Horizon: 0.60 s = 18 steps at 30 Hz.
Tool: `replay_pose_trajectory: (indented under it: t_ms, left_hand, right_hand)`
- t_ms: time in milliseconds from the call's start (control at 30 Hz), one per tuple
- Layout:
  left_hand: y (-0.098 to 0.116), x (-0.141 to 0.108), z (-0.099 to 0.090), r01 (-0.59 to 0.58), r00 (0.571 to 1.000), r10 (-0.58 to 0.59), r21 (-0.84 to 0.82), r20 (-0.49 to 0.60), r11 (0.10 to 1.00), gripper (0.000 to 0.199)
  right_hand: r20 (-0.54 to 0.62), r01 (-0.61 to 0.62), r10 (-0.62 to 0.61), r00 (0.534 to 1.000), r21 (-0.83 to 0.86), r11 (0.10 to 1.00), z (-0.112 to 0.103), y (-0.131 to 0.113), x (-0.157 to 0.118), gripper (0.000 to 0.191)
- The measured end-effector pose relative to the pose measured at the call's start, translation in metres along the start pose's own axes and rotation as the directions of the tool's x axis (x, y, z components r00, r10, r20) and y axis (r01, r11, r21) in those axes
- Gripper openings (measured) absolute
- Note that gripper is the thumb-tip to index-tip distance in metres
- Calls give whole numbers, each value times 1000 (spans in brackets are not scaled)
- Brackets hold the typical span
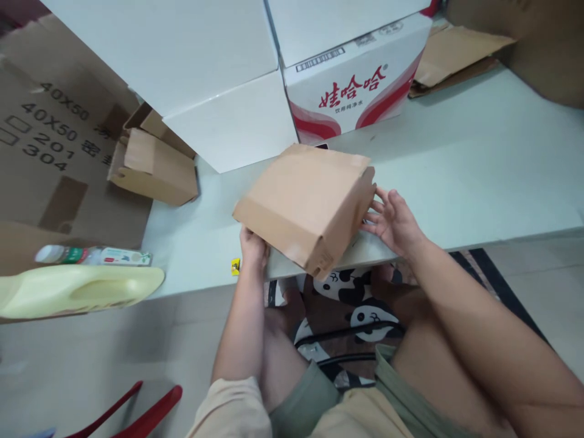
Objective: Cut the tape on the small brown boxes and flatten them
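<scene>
Evidently, the box [303, 201] is tilted over the near edge of the table [474, 164]. The left hand [253, 246] grips it at eight o'clock (fingers partly hidden); the right hand [393, 222] is open, fingertips at its three-o'clock side. From the box, a printed carton [349, 94] sits at one, a bottle [68, 254] near nine, a yellow tag [235, 266] about eight.
</scene>
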<state>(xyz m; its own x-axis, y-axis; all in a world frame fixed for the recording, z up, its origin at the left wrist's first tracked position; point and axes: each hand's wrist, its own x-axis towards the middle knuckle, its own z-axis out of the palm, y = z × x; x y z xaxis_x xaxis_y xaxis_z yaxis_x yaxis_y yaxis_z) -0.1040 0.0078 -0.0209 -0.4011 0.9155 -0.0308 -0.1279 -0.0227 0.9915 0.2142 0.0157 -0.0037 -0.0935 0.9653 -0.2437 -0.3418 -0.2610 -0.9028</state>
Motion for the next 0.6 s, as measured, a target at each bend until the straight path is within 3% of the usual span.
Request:
replay_pose_trajectory:
  t_ms: [167,267,367,467,533,600]
  left_hand:
    - [-5,3,4,-166,981,176,110,-84,980,28]
    - [-7,5,1,-260,959,280,262,-41,929,32]
    - [-4,2,-2,-268,963,263,331,62,905,34]
    - [8,-4,-10,-126,956,78,156,284,980,47]
    - [18,-6,-18,83,872,-84,25,482,996,60]
    - [27,-7,-25,235,793,-164,-47,586,971,65]
  right_hand:
    - [-14,-86,89,996,166,982,8,-9,-9,68]
    - [-55,-84,94,994,171,982,13,-11,-12,68]
    - [-105,-16,36,994,187,982,18,-11,-12,64]
    - [-169,107,-70,983,225,968,17,-17,-11,52]
    - [-216,142,-91,972,234,962,13,-23,-11,49]
    - [-207,81,-39,978,198,977,7,-30,-14,49]
